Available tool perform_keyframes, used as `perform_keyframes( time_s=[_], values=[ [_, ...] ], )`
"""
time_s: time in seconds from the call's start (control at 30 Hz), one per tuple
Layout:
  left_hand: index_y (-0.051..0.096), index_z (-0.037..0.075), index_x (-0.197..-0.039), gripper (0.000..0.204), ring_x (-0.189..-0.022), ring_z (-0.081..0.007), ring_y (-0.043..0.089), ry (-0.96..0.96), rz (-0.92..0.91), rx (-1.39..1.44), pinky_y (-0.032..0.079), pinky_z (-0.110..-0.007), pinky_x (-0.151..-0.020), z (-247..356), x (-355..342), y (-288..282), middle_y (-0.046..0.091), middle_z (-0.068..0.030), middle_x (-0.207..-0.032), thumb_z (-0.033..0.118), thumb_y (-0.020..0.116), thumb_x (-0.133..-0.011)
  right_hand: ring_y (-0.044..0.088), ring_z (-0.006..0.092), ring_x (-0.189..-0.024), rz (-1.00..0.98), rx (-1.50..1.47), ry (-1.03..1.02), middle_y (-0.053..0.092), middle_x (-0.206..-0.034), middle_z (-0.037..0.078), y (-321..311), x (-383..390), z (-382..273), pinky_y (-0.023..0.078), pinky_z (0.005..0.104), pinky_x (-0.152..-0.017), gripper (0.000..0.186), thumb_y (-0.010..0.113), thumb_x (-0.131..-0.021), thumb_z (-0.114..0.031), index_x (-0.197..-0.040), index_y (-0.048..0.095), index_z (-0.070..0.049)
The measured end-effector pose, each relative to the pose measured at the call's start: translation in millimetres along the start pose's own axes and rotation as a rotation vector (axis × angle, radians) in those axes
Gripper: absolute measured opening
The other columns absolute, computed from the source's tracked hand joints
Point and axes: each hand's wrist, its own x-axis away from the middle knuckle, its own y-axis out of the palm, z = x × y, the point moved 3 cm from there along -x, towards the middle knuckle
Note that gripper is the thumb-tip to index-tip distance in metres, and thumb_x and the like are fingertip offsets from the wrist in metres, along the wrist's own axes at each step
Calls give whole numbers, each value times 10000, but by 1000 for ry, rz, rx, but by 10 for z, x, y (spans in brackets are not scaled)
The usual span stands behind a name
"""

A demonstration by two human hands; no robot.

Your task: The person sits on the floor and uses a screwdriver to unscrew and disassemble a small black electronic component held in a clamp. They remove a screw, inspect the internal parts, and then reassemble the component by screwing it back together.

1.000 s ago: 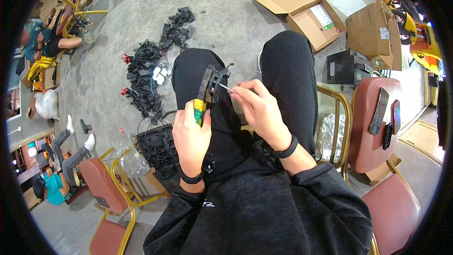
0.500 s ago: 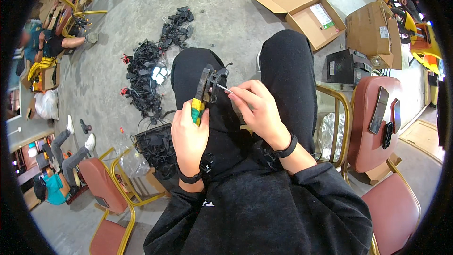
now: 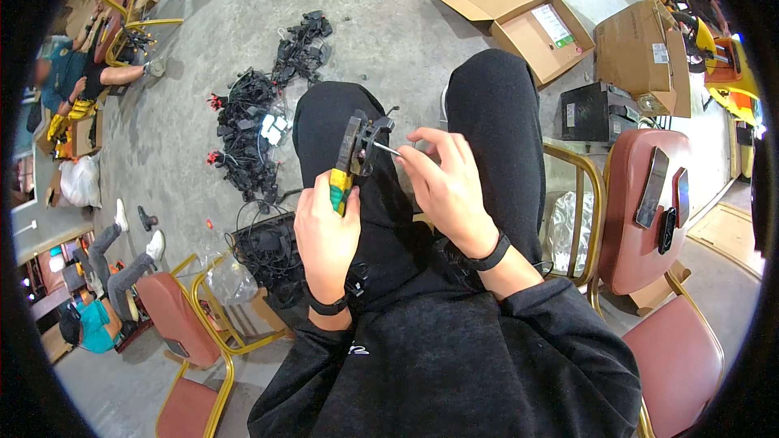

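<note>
My left hand is closed around the yellow and green handle of a hand tool that looks like a crimper. Its dark metal head points up over my left thigh. From the side of that head sticks out a thin grey rod; I cannot tell whether it is a wire or a metal pin. The fingertips of my right hand are at the rod's outer end, with one finger lifted and bent above it. How firmly they grip is hard to see.
A heap of black cabled parts lies on the floor beyond my left knee. An open cardboard box and a closed carton stand ahead to the right. Phones rest on a chair. Other people sit at the left.
My right hand has shifted slightly, and its fingers have spread a little, one lifting away from the rod. The tool and my left hand stay nearly still.
</note>
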Motion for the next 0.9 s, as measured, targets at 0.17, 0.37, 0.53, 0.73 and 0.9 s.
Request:
perform_keyframes(
  time_s=[0.17,0.37,0.53,0.73,0.9],
  values=[
    [594,14,-1086,362,-833,-411,620,-5,7,-28,485,-464,-742,-19,-4,8,632,-213,-878,180,758,-810,679,289,-803,-47,-260,72,637,-991,120,158,81,116,560,361,-679,187,665,-896,-87,-1077,671,-38],
    [597,12,-1082,356,-840,-411,620,-17,-10,7,486,-460,-747,-24,-8,-2,634,-213,-882,173,757,-808,672,294,-822,-60,-218,98,616,-1020,122,91,50,83,556,361,-703,242,655,-907,-75,-1148,656,-50],
    [606,23,-1068,313,-816,-386,631,23,14,-2,499,-455,-722,-25,-9,-3,629,-194,-859,164,735,-821,665,292,-824,-25,-249,76,609,-1029,121,84,21,66,548,355,-709,257,659,-906,-77,-1161,653,-50],
    [603,17,-1073,327,-831,-396,629,4,0,-1,495,-454,-734,-36,-12,2,634,-204,-877,167,741,-817,669,258,-787,-84,-410,147,642,-913,115,148,56,120,545,324,-695,219,640,-935,-92,-1140,654,-18],
    [599,17,-1090,357,-858,-407,631,-18,-25,-8,490,-452,-750,-34,-16,5,643,-209,-911,171,757,-808,646,147,-667,-285,-1080,626,644,-795,63,266,127,155,546,268,-637,226,547,-1013,-151,-1101,636,38]
  ],
)
